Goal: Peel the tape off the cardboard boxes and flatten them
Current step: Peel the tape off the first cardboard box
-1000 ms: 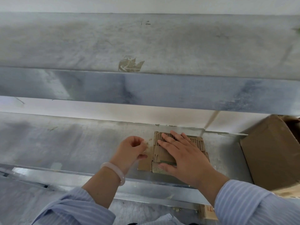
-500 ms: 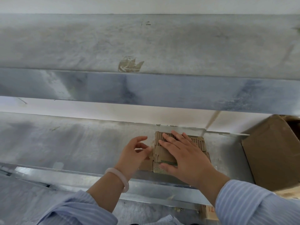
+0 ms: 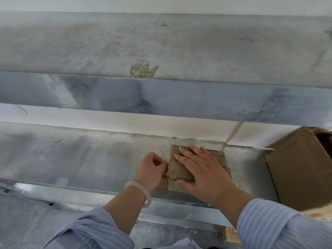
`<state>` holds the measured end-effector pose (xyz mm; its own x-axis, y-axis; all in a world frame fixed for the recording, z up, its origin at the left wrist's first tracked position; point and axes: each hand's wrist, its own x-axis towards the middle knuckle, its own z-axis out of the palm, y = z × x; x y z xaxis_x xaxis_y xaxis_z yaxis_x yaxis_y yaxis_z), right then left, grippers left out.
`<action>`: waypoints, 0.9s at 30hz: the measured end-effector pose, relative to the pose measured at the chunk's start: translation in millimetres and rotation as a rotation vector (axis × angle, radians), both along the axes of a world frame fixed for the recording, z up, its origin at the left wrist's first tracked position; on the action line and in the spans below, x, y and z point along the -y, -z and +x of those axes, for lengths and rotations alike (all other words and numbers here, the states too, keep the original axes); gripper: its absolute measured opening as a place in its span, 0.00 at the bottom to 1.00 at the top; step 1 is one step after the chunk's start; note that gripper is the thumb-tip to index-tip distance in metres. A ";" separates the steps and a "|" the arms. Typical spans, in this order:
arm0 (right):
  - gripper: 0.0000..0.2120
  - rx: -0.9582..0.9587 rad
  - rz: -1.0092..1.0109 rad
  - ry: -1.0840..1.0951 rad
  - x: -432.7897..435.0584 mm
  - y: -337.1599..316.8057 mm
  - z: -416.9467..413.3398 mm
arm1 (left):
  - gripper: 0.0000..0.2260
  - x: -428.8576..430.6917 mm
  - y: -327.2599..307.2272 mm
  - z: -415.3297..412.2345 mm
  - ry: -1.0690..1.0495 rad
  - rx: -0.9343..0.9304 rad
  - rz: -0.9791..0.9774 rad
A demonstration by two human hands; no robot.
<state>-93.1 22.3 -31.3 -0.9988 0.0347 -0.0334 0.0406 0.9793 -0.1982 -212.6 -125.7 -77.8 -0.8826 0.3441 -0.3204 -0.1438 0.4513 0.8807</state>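
Hands worked at a long grey metal shelf [image 3: 80, 159], seen from your own head looking down. A small brown corrugated cardboard box [image 3: 177, 170], already pressed nearly flat, lay on the shelf right of centre, close to the near edge.

Your right hand [image 3: 203, 175] lay spread on top of it, palm down and fingers straight, pinning it to the metal and gripping nothing. Your left hand [image 3: 151, 168], with a pale bangle [image 3: 142, 193] on the wrist, sat just left of the box, touching its left edge. Its fingers were curled in against the thumb in a tight pinch. What they held looked like a thin clear strip of tape [image 3: 163, 157], though it was too faint to be sure of.

A larger brown cardboard box [image 3: 296, 169], not yet flattened, stood at the right end of the shelf, well apart from your hands.

The step in hand appeared to be the peeling: one hand anchoring the flattened box while the other drew tape off its left side. The next move probably called for a steady pull to the left and away from the card, kept low so the tape came free in one piece. Your right palm would need to keep its weight on the box so it did not slide or lift with the pull. A torn paper face seemed the main risk. The larger box waited its turn after that.
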 end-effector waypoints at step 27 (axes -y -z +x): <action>0.36 -0.016 -0.019 -0.007 -1.2 1.2 1.2 | 0.01 -0.9 -3.9 -2.3 0.062 0.349 0.121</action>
